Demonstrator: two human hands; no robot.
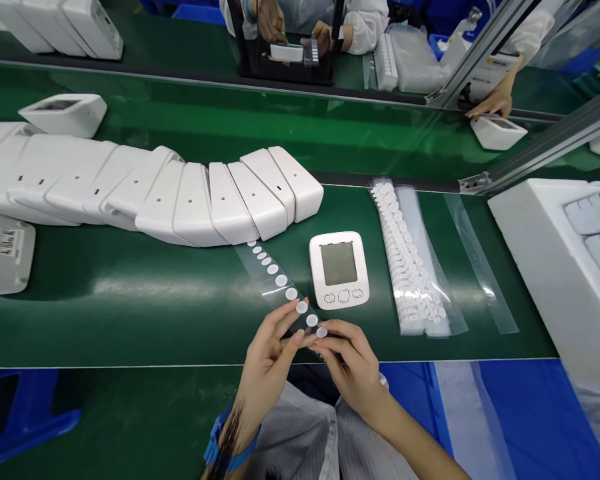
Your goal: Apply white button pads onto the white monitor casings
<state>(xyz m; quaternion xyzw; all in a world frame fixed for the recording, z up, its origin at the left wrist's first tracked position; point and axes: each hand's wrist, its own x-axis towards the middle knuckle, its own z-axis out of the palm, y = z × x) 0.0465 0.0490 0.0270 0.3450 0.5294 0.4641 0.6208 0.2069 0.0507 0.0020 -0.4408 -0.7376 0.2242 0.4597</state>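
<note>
My left hand and my right hand meet at the near end of a clear sticker strip that carries a row of round white dots. Left fingers pinch the strip's end; right fingertips press on the last dot by it. The strip runs away from me toward a curved row of white plastic housings. Just right of the strip a white device lies face up, showing a grey screen and three buttons.
More clear strips with white parts lie right of the device, an empty liner beyond. A white foam tray stands at far right. Across the green conveyor, other people's hands work at a black fixture.
</note>
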